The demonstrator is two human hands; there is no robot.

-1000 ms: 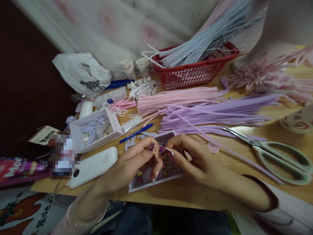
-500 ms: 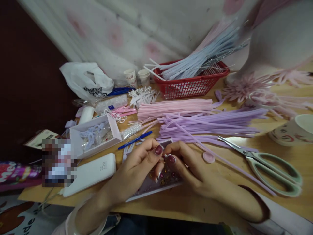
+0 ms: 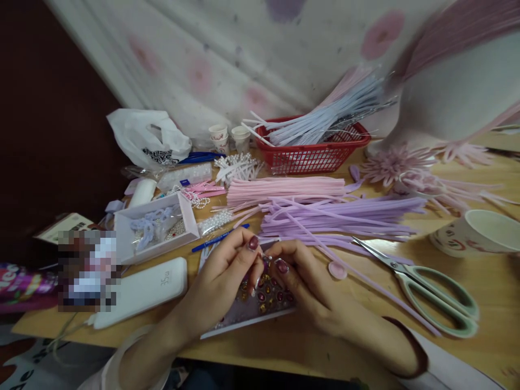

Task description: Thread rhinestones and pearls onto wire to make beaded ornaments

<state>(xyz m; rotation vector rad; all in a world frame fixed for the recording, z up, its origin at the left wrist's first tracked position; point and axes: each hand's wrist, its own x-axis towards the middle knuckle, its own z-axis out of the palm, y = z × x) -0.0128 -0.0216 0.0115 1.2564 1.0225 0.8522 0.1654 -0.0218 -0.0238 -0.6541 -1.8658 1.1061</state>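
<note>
My left hand is closed in a pinch, thumb against fingers, above a shallow tray. Its fingertips almost meet those of my right hand, which is pinched too. Something tiny and shiny shows between the two sets of fingertips, too small to name. In the tray beneath lie several red and gold gems, partly covered by my hands. A blue pen lies just behind my left hand. Close to my right hand are a small pink disc and a long purple pipe cleaner.
Scissors with green handles lie at right, near a paper cup. Purple and pink pipe cleaners lie before a red basket. At left are a white power bank and a box of beads.
The camera view has tilted and shifted slightly, so the table things appear a little lower. My fingertips have parted slightly, and more gems show between my hands.
</note>
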